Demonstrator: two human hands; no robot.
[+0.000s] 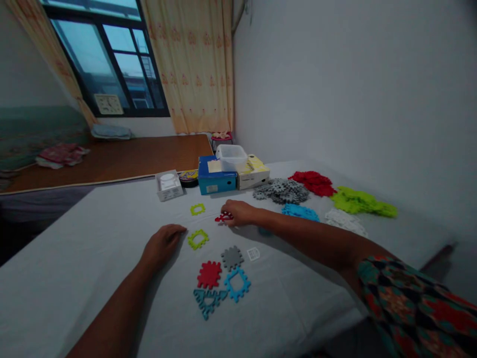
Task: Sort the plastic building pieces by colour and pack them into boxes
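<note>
My right hand [240,213] pinches a red toothed interlocking tile [222,217] with gaps in it, just above the white cloth. My left hand [164,242] rests on the cloth with its index finger stretched out and nothing visible in it. By its fingertips lies a lime square frame tile [198,239], with a smaller lime frame tile [197,209] farther back. Closer to me are a solid grey tile [232,258], a solid red tile [209,275], a blue frame tile [237,293] and a teal triangular tile [206,300], the last ones lying close together.
Piles of grey tiles [285,191], red tiles [313,183], lime tiles [361,202], blue tiles [300,212] and white tiles [345,222] lie at the right. Behind stand a blue box [216,183], a yellow box [254,174], a clear tub [231,158] and a white box [169,186].
</note>
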